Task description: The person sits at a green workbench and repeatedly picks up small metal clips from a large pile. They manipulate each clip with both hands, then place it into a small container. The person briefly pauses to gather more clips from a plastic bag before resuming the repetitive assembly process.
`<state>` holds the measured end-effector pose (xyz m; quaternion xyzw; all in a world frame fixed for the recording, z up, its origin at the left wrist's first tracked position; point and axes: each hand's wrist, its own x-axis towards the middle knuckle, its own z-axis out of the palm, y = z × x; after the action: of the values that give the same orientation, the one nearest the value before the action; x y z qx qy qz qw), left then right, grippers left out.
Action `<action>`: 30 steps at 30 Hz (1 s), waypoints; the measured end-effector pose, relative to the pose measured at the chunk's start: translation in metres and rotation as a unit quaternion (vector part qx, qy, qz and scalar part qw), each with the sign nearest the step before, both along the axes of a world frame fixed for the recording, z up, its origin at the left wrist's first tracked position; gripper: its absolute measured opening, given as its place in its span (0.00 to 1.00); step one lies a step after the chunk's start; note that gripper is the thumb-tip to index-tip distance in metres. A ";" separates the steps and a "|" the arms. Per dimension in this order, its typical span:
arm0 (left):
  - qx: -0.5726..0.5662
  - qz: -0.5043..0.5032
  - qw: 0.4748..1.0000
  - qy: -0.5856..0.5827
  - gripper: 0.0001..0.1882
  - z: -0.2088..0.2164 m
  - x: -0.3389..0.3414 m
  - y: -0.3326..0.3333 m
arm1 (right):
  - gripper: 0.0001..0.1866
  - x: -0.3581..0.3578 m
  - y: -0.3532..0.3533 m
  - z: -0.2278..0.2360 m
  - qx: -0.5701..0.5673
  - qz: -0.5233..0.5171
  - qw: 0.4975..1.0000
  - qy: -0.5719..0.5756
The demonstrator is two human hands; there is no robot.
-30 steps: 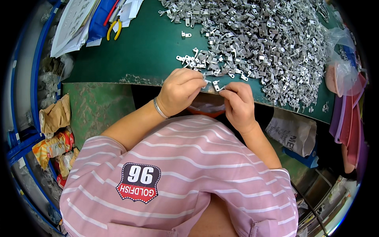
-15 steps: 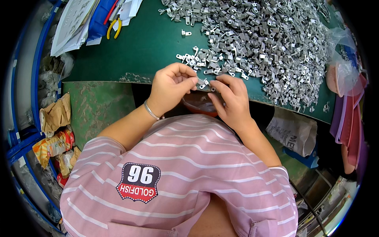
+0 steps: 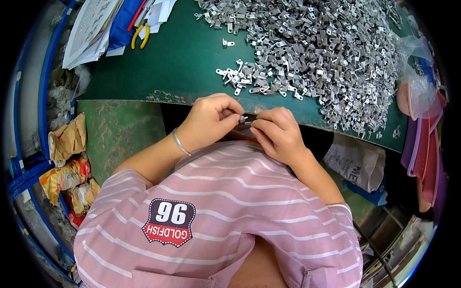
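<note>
My left hand (image 3: 210,121), with a metal bangle at the wrist, pinches a small silver metal bracket (image 3: 242,118) between thumb and forefinger, just off the table's front edge. Close by on the right, my right hand (image 3: 280,132) has its thumb and fingertips closed on another small metal bracket (image 3: 248,123). The two pieces are nearly together; whether they touch I cannot tell. Under the hands a reddish-brown bowl (image 3: 250,138) shows only in part. Beyond them a large heap of like metal brackets (image 3: 321,53) covers the right of the green table (image 3: 192,53).
A few brackets (image 3: 237,77) lie at the heap's near left edge, and one single bracket (image 3: 228,43) lies apart. Yellow-handled pliers (image 3: 140,36), papers (image 3: 89,33) and a blue tray (image 3: 120,31) are at the back left. A clear plastic bag (image 3: 417,91) hangs at the right.
Both hands have drawn back toward my body, off the table edge, carrying the small brackets. My right finger and thumb have closed together.
</note>
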<state>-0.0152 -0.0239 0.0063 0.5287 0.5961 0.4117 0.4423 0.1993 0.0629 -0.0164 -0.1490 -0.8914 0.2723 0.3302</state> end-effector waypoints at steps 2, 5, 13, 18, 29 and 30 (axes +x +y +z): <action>0.108 -0.009 0.989 0.102 0.12 0.004 0.006 0.006 | 0.14 -0.002 0.004 0.004 0.014 -0.040 0.999 0.029; 0.224 0.062 0.953 0.194 0.17 0.009 0.022 0.031 | 0.17 -0.019 0.021 0.015 0.077 -0.153 0.985 -0.015; 0.262 -0.006 0.915 0.308 0.16 0.001 0.016 0.046 | 0.18 0.001 0.018 0.005 0.027 -0.132 0.991 -0.002; 0.292 -0.003 0.929 0.227 0.10 -0.006 0.014 0.042 | 0.15 0.006 0.012 0.009 -0.032 -0.195 0.979 0.054; 0.165 -0.071 0.976 0.126 0.07 0.004 0.005 0.024 | 0.11 0.012 0.001 0.013 -0.001 -0.091 0.995 0.043; 0.179 -0.041 0.971 0.150 0.07 0.003 0.008 0.025 | 0.11 0.009 0.000 0.013 0.007 -0.111 0.993 0.041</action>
<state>-0.0069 0.0012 0.0089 0.6791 0.5503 0.4093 0.2619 0.2080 0.0633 -0.0034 -0.2335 -0.8568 0.2335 0.3962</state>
